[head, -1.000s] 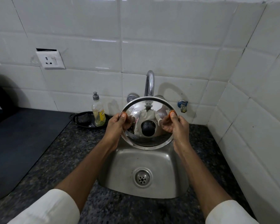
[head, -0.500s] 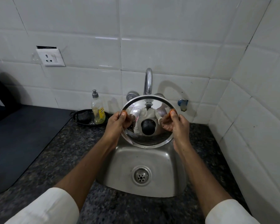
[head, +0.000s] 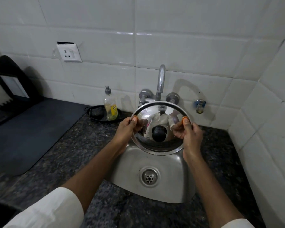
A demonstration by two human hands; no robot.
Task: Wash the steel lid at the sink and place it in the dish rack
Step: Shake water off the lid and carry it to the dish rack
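Observation:
A round shiny steel lid (head: 160,145) with a black knob at its middle is held upright over the back of the steel sink (head: 169,188), just below the tap (head: 160,81). My left hand (head: 126,129) grips its left rim, thumb on the face. On the opposite rim my right hand (head: 190,131) holds it the same way. No water runs from the tap. A black dish rack (head: 10,86) stands at the far left against the wall.
A dish soap bottle (head: 110,106) stands in a black tray (head: 97,116) with a scrubber, left of the tap. A dark mat (head: 28,130) covers the left of the granite counter (head: 82,145). A small valve (head: 199,106) juts from the tiled wall on the right.
The view has swung to the left, so the dish rack now shows at the far left. Both hands still hold the lid in much the same pose over the sink.

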